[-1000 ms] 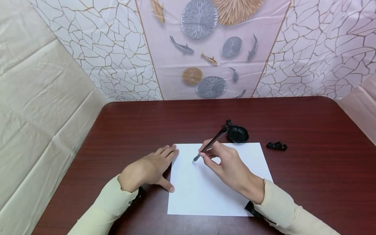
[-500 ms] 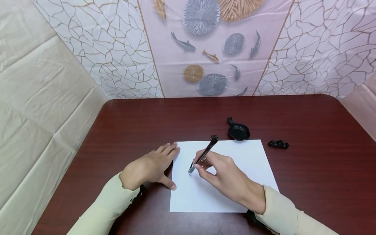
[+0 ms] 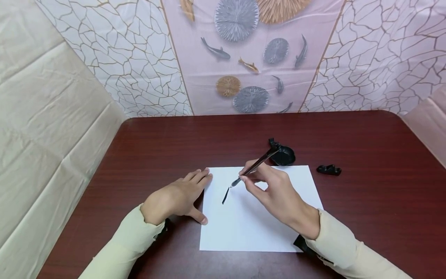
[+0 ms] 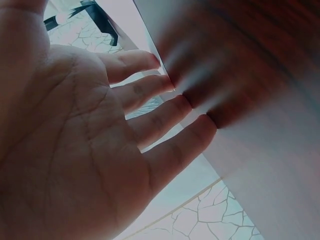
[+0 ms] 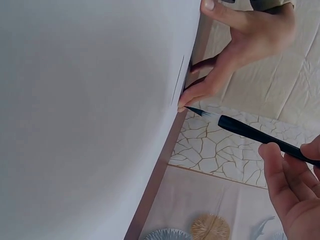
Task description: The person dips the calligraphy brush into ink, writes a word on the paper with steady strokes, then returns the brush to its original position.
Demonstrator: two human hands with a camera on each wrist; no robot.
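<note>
My right hand (image 3: 280, 195) pinches the ink brush (image 3: 258, 164) over paper (image 3: 244, 228), bare towards me; my left hand (image 3: 177, 199), fingers straight, touches its left edge. A black stroke (image 3: 225, 195) has appeared left of my grip.

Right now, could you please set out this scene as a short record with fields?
right hand: holds the brush, its tip near the far end of the stroke
left hand: spread at the left edge of the paper
paper: white, flat on the table
stroke: single, black, slanting
dish: black, at the paper's far edge, partly behind the brush
black piece: on the table, right of the dish
</note>
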